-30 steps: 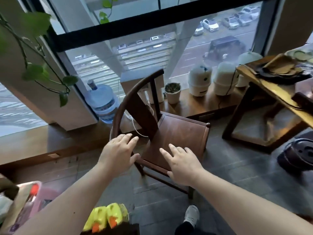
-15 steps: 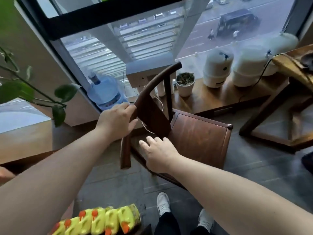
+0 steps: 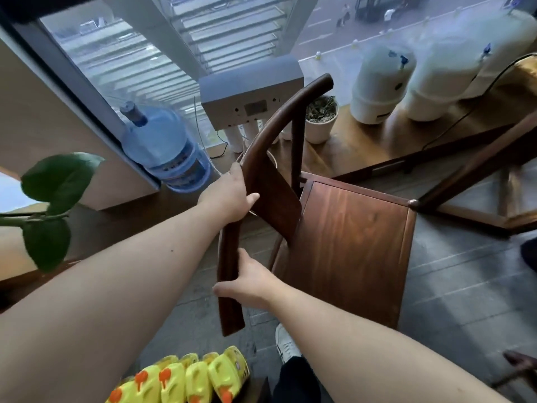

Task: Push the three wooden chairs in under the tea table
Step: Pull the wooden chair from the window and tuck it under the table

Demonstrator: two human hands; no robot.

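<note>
A dark wooden chair (image 3: pixel 348 245) with a curved backrest stands in the middle of the view, its seat facing right. My left hand (image 3: pixel 229 196) grips the middle of the curved top rail. My right hand (image 3: pixel 250 282) grips the near end of the same rail. Only the wooden leg frame of the tea table (image 3: pixel 476 175) shows, at the right edge beyond the seat. No other chair is in view.
A blue water jug (image 3: pixel 165 149), a grey filter box (image 3: pixel 250 94), a small potted plant (image 3: pixel 321 117) and white tanks (image 3: pixel 380 82) line the window ledge behind the chair. Yellow bottles (image 3: pixel 189 379) sit at the bottom. Plant leaves (image 3: pixel 55 181) hang at left. My shoe (image 3: pixel 286 341) is on the tiled floor.
Both hands went from hovering open over the seat to gripping the chair's curved rail; the right hand moved from the seat edge onto the rail's near end. The view moved closer.
</note>
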